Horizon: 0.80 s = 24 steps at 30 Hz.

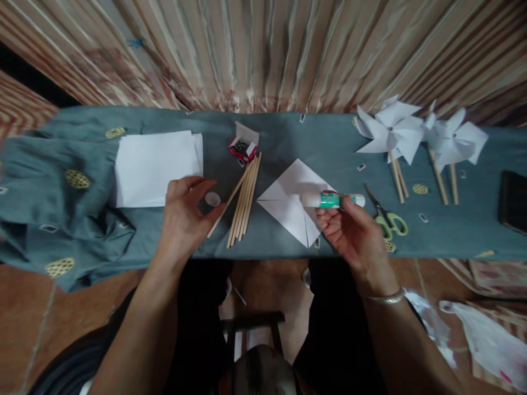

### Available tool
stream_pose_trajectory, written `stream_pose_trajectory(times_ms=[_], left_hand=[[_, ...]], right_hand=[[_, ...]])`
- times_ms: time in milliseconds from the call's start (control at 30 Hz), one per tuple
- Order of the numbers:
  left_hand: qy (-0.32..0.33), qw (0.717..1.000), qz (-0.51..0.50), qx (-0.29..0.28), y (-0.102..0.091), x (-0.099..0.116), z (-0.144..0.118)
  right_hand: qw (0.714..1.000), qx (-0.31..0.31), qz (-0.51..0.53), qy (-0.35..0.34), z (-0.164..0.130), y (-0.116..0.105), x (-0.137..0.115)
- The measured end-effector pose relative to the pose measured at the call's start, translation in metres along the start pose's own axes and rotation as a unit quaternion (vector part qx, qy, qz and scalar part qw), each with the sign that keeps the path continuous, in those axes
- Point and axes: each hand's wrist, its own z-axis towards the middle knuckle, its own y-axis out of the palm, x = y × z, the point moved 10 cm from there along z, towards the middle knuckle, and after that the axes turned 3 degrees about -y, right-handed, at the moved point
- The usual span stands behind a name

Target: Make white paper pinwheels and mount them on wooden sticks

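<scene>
My right hand (354, 233) grips a white and green glue stick (328, 200), which lies sideways with its uncapped-looking end to the left. Beneath it is a white paper square (284, 186) turned cornerwise, with lines running in from its corners. My left hand (183, 214) has its thumb and fingers apart. A small round white cap (212, 198) shows in the gap between them, seemingly on the cloth. Several wooden sticks (244, 203) lie in a bundle just right of this hand.
Left is a stack of white paper (152, 164). A small red box of dark pins (242, 147) stands open behind the sticks. Green-handled scissors (387, 218) rest right of my right hand. White paper pinwheels (391, 127) on sticks lie farther right, and a dark object (514, 200) sits near the right edge.
</scene>
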Motion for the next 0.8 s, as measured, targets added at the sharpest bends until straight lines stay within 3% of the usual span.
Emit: stream_pose_trajectory(times_ms=[133,267,367,467,533,633,800], left_hand=[[-0.030,0.998,-0.027,-0.044,0.009,-0.015,-0.004],[-0.092,0.983,-0.159,0.009,0.003,-0.013,-0.007],[-0.159,0.911,-0.380,0.026,0.013,-0.004,-0.015],[-0.200,0.818,-0.537,-0.040,0.040,0.021,-0.025],[-0.210,0.778,-0.587,-0.080,0.053,0.037,-0.030],[-0.215,0.754,-0.609,-0.116,0.065,0.051,-0.035],[-0.211,0.749,-0.614,-0.131,0.072,0.057,-0.035]], right_hand=[[1.000,-0.018,-0.012,0.001,-0.005,0.000,0.001],[0.999,-0.045,-0.005,0.016,-0.012,0.008,0.007],[0.997,-0.076,-0.012,0.025,-0.019,0.020,0.012],[0.996,-0.085,-0.002,0.020,-0.023,0.027,0.014],[0.996,-0.084,0.011,0.022,-0.025,0.029,0.015],[0.995,-0.087,0.028,0.034,-0.026,0.032,0.018],[0.995,-0.084,0.033,0.042,-0.028,0.033,0.019]])
